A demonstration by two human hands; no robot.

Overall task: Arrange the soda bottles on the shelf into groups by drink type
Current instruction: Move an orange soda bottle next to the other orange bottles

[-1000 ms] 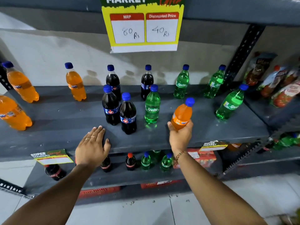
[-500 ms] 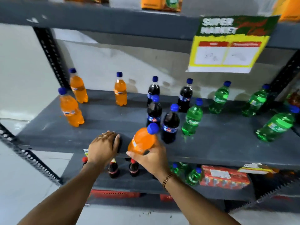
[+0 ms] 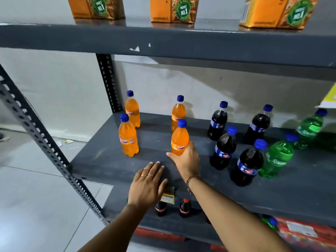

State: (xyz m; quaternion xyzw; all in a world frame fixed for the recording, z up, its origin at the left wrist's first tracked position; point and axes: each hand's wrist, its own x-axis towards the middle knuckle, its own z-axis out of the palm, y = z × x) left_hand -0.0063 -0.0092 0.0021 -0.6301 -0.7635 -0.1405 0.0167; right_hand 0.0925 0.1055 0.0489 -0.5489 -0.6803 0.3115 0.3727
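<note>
My right hand (image 3: 187, 160) grips the base of an orange soda bottle (image 3: 179, 138) standing upright on the grey shelf (image 3: 109, 160), in front of another orange bottle (image 3: 178, 110). Two more orange bottles (image 3: 127, 138) (image 3: 132, 110) stand to the left. Several dark cola bottles (image 3: 224, 150) with blue caps stand to the right, and beyond them green Sprite bottles (image 3: 277, 159). My left hand (image 3: 148, 184) lies flat on the shelf's front edge, fingers spread, holding nothing.
A perforated metal upright (image 3: 45, 144) slants at the left. The upper shelf (image 3: 163, 42) carries orange cartons (image 3: 172, 9). Small red-capped cola bottles (image 3: 185, 208) and a red pack (image 3: 301, 233) sit on the lower shelf. A yellow price tag (image 3: 329, 99) hangs at the right edge.
My right hand carried the orange bottle leftward from beside the green bottles and set it upright among the orange ones. My view swung left. My left hand stayed on the shelf edge.
</note>
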